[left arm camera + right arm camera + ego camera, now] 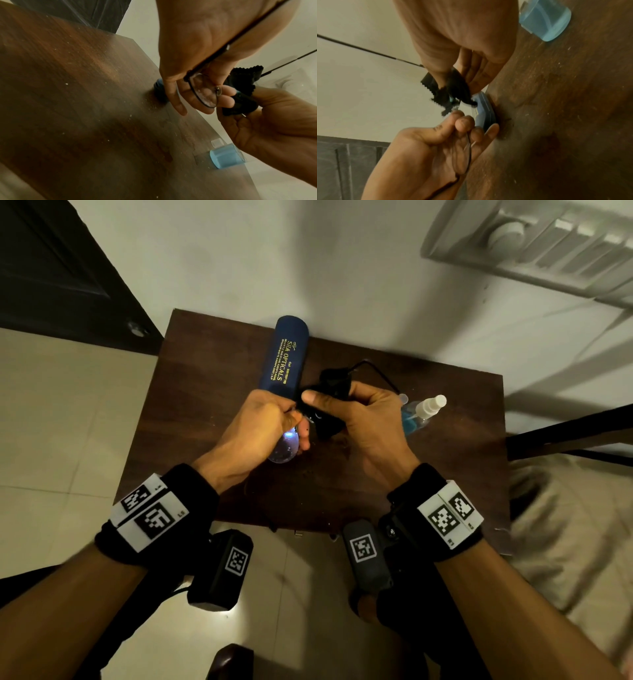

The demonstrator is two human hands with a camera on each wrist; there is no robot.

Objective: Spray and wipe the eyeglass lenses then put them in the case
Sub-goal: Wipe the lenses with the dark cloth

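Thin black-framed eyeglasses (286, 447) are held above the brown table (205, 392). My left hand (269, 419) grips them around one lens (205, 94), which looks smeared and wet. My right hand (346, 409) pinches a black wiping cloth (325, 405) folded over the other lens, so that lens is hidden. One temple arm (368, 51) sticks out into the air. The dark blue case (285, 356) lies shut on the table just behind my hands. A spray bottle (423, 412) of blue liquid lies on its side to the right of my right hand.
The small table stands against a white wall (308, 261), with its near edge below my wrists. A dark door (61, 275) is at the back left and a pale tiled floor (51, 422) to the left. Beige fabric (565, 525) lies at the right.
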